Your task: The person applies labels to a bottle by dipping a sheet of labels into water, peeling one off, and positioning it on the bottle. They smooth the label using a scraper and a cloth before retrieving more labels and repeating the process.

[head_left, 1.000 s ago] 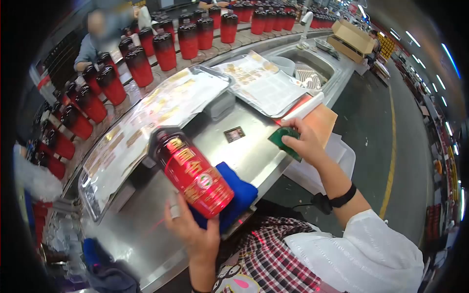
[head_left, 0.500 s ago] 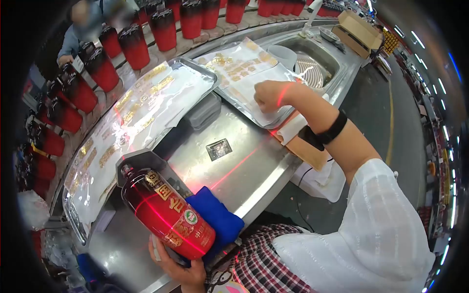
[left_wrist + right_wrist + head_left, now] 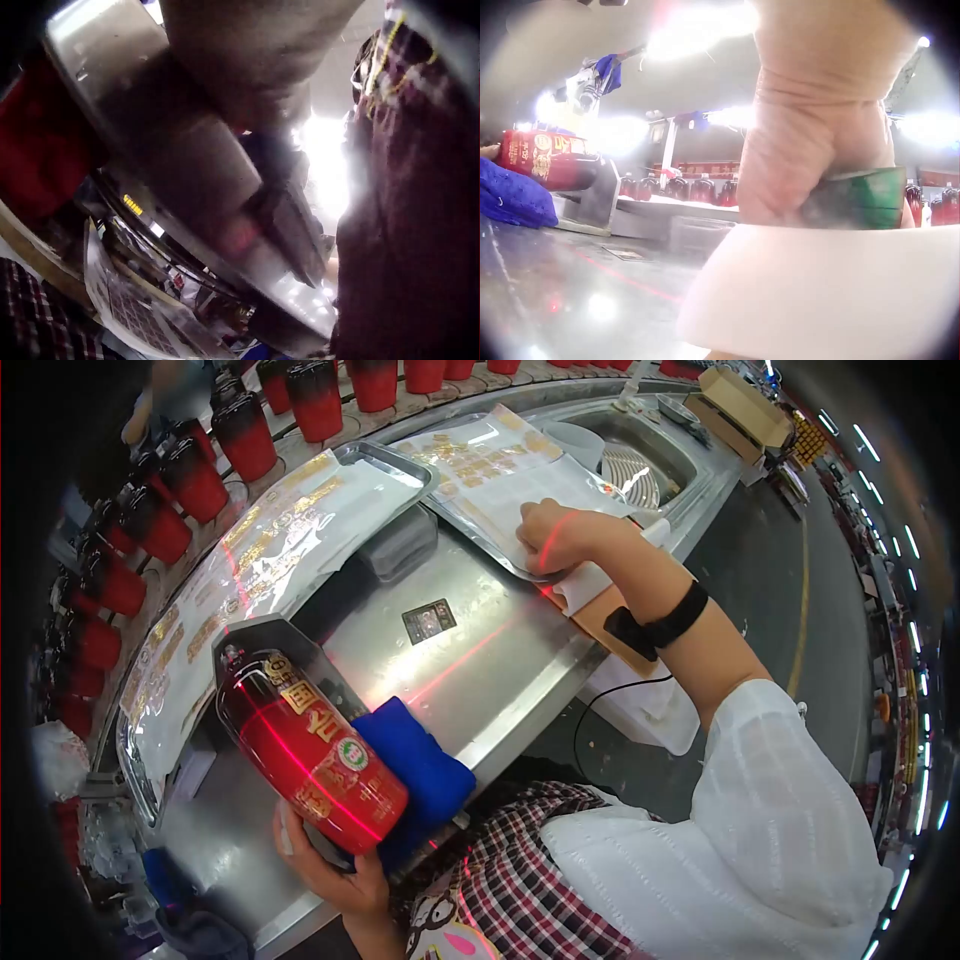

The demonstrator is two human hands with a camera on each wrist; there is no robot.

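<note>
A red bottle (image 3: 310,750) with gold lettering lies on its side across a blue cloth (image 3: 420,770), its neck against a metal holder (image 3: 265,645). My left hand (image 3: 325,865) grips the bottle's base from below, at the near table edge. My right hand (image 3: 548,538) is curled into a fist on a sheet of gold labels (image 3: 490,465) in a steel tray (image 3: 520,573). In the right wrist view this hand (image 3: 810,172) holds a green card (image 3: 855,199) over a white towel (image 3: 817,292). A red laser line crosses the bottle and the table.
Another tray of label sheets (image 3: 290,550) lies at the left. Rows of red bottles (image 3: 150,520) line the conveyor behind. A sink (image 3: 640,470) and a cardboard box (image 3: 745,410) are at the back right. A small dark square (image 3: 428,620) lies mid-table.
My right hand has gone with the green card from the table's right edge up onto the label sheet in the tray. The left hand still holds the bottle on the blue cloth.
</note>
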